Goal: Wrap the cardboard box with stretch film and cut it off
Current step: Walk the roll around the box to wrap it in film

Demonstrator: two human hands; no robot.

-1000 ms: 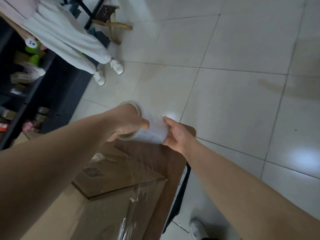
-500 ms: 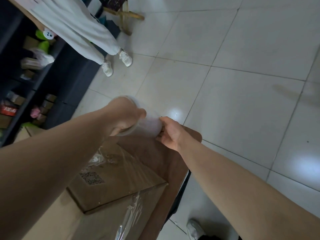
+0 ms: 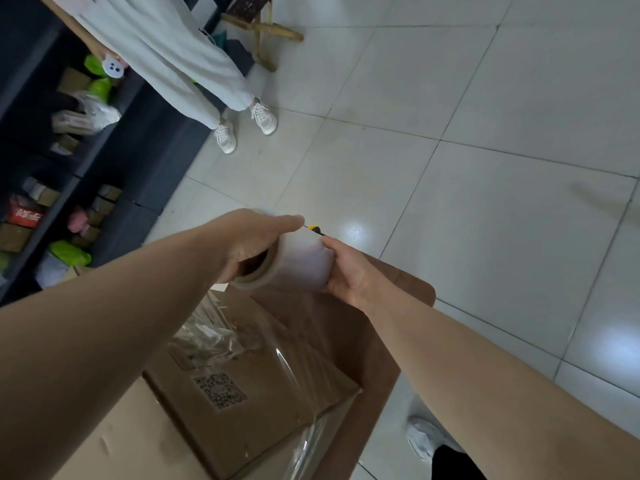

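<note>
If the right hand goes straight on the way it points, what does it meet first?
The stretch film roll, whose end the right hand grips. Past the roll, that line seems to reach the left hand holding the other end, though depth is unclear.

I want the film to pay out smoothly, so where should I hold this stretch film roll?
Hold the stretch film roll by its two ends, one hand from each side. It lies crosswise above the cardboard box, hollow core open leftward, so the left hand can hook that rim, leaving the middle free.
</note>
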